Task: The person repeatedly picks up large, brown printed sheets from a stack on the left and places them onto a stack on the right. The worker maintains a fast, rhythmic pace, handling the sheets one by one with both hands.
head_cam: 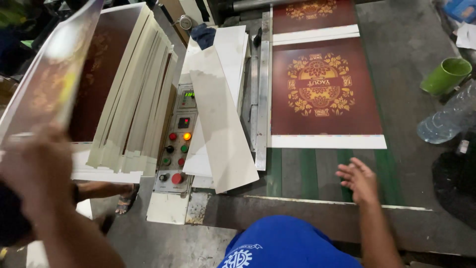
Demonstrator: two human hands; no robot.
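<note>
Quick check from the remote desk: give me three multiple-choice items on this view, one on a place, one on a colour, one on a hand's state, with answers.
1. Where is the cup?
A. right of the printed sheet
B. on the control panel
C. on the card stack

2. What colour is the cup?
A. red
B. green
C. white

3. What is the right hand doing?
A. gripping the cup
B. pressing a panel button
C. open over the belt, holding nothing

Answers:
1 A, it lies beyond the sheet's right edge.
2 B, its wall is plainly green.
3 C, its fingers are spread and nothing is in them.
</note>
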